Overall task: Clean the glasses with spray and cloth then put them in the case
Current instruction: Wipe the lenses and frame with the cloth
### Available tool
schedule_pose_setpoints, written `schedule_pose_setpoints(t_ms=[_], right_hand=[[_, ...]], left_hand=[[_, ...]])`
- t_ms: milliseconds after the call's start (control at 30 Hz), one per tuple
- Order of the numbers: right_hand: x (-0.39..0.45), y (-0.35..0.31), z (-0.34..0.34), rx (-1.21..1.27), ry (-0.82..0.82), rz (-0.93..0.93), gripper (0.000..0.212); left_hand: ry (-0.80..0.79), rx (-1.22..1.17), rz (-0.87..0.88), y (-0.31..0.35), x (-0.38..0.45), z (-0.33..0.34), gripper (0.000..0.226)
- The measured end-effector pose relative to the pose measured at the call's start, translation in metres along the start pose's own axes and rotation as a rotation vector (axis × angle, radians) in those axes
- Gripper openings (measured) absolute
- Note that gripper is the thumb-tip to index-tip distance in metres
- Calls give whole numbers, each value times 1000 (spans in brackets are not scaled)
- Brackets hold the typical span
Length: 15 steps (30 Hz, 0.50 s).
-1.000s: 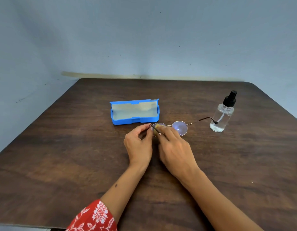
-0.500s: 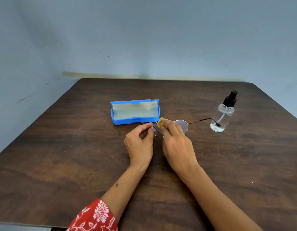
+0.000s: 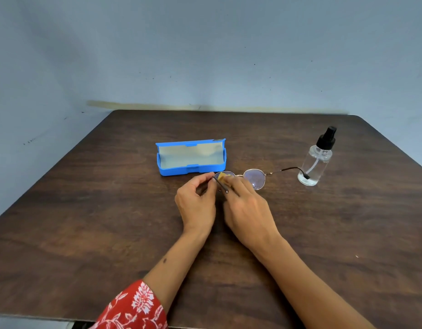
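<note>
Thin-framed round glasses (image 3: 254, 178) are held just above the dark wooden table (image 3: 86, 222), in front of the open blue case (image 3: 192, 167). My left hand (image 3: 197, 205) pinches the frame at its left hinge. My right hand (image 3: 246, 210) presses a small yellow cloth (image 3: 221, 177) onto the left lens with its fingertips. The right lens is uncovered, and the right temple reaches out to the base of the clear spray bottle (image 3: 316, 160) with its black pump top. The case stands empty, with a pale lining.
The table stands in a corner of pale blue walls, its back edge close to the wall. A red flowered sleeve (image 3: 134, 307) covers my left upper arm at the near edge.
The yellow cloth in my right hand has rubbed back and forth over the left lens. My left hand has kept its hold on the frame; case and bottle have not moved.
</note>
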State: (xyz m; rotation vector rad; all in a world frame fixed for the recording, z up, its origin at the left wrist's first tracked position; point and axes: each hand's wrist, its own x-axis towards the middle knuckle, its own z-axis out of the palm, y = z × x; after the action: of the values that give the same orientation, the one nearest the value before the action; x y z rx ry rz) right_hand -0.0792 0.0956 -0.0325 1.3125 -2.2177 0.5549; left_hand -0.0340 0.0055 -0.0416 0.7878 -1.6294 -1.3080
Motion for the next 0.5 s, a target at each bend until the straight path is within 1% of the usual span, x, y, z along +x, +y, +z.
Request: schedule_pose_setpoints(t_ms=[33, 100, 133, 167, 267, 300, 333, 433, 500], right_hand=[[0, 0, 0, 5, -8, -5, 37], [3, 2, -2, 10, -24, 46, 30], [4, 4, -3, 16, -25, 87, 31], [4, 4, -3, 27, -29, 111, 35], [-1, 0, -3, 13, -6, 26, 34], [-1, -2, -4, 10, -10, 1, 38], [-1, -2, -4, 16, -21, 0, 41], [3, 1, -5, 32, -25, 93, 36], [2, 1, -4, 32, -43, 96, 39]], left_hand=[[2, -1, -1, 0, 0, 0, 18], [4, -7, -1, 1, 0, 1, 18], [3, -8, -1, 1, -1, 1, 19], [3, -11, -2, 1, -1, 1, 19], [2, -19, 0, 0, -1, 0, 18], [2, -15, 0, 1, -1, 0, 18], [2, -13, 0, 1, -1, 0, 17], [6, -25, -2, 0, -1, 1, 18], [4, -29, -3, 0, 0, 1, 18]])
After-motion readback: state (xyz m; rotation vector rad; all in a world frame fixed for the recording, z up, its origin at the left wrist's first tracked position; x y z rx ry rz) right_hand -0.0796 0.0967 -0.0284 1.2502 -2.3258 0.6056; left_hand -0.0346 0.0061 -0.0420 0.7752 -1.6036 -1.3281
